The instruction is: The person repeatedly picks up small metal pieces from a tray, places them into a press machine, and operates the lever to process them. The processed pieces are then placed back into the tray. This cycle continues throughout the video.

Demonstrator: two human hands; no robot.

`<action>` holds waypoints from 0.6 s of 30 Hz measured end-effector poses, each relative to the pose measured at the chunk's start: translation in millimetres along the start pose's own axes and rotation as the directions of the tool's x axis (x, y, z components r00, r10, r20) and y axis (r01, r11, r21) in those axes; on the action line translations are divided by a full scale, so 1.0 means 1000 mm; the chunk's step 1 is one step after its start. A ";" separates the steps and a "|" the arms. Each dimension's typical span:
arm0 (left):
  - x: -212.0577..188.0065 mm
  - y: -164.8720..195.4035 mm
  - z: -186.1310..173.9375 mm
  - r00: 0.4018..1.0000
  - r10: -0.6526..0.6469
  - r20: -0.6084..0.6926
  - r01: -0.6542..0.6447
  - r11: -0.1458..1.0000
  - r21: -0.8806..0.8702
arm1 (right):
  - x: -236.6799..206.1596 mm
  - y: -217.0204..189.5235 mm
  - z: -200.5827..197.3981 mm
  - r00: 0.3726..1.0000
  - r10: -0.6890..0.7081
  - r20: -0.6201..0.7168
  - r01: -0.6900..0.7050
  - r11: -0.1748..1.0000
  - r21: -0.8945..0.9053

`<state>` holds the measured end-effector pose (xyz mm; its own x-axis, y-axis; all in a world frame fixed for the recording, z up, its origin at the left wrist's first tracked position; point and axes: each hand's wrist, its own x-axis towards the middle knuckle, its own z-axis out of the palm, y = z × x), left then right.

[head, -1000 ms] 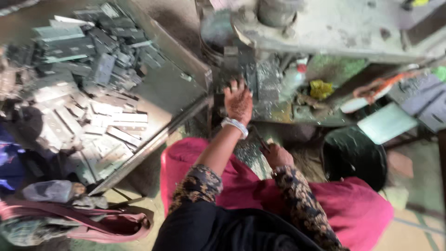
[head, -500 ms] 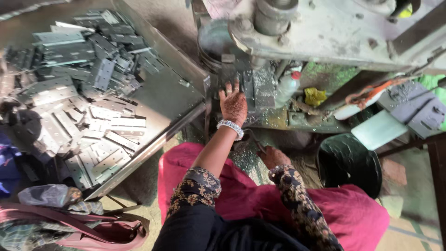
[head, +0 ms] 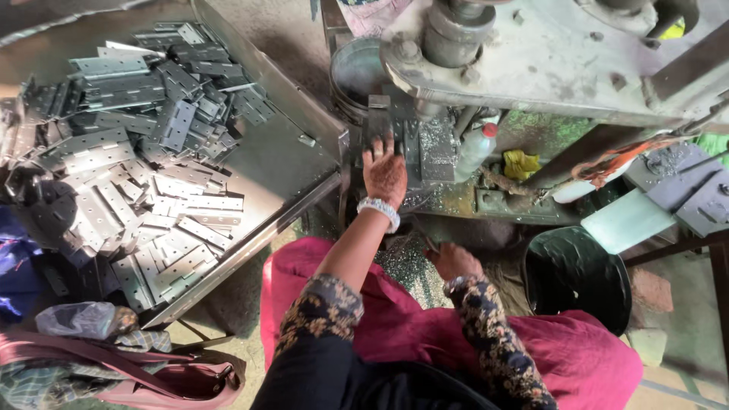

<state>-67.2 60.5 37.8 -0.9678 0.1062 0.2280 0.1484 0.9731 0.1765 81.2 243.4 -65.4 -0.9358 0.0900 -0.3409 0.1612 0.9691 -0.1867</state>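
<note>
My left hand [head: 384,173] reaches forward with fingers spread flat on a dark metal piece [head: 380,121] at the press machine's bed, a beaded bracelet on the wrist. My right hand [head: 452,262] rests low near my lap, fingers curled at a thin rod or lever; whether it grips the rod is unclear. The grey press machine [head: 547,53] looms above the bed. Metal shavings [head: 406,262] cover the floor between my knees.
A large metal tray [head: 288,163] at left holds several flat hinge plates [head: 152,152]. A white bottle with red cap [head: 477,148] and yellow rag [head: 524,163] sit on the machine base. A black bucket [head: 577,277] stands right. A pink bag [head: 152,372] lies bottom left.
My left hand has slid a little further forward onto the machine bed. My right hand stays low by my lap.
</note>
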 end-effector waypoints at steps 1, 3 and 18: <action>0.006 0.000 -0.001 0.997 0.001 -0.078 0.001 1.000 0.016 | 0.002 -0.001 -0.002 0.999 -0.028 -0.021 0.026 0.998 -0.052; 0.012 0.004 0.001 1.000 -0.011 0.029 0.008 0.993 0.116 | 0.004 0.000 0.003 0.992 0.002 0.123 0.005 0.998 -0.055; 0.031 0.019 0.008 0.996 -0.086 -0.007 0.086 0.975 0.204 | -0.006 0.001 0.005 0.999 0.035 -0.001 -0.035 0.998 0.046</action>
<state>-96.0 83.7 40.6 -0.9757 0.0204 0.2182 0.0202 0.9998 -0.0033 88.4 242.2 -68.3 -0.9301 0.1238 -0.3458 0.2077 0.9538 -0.2171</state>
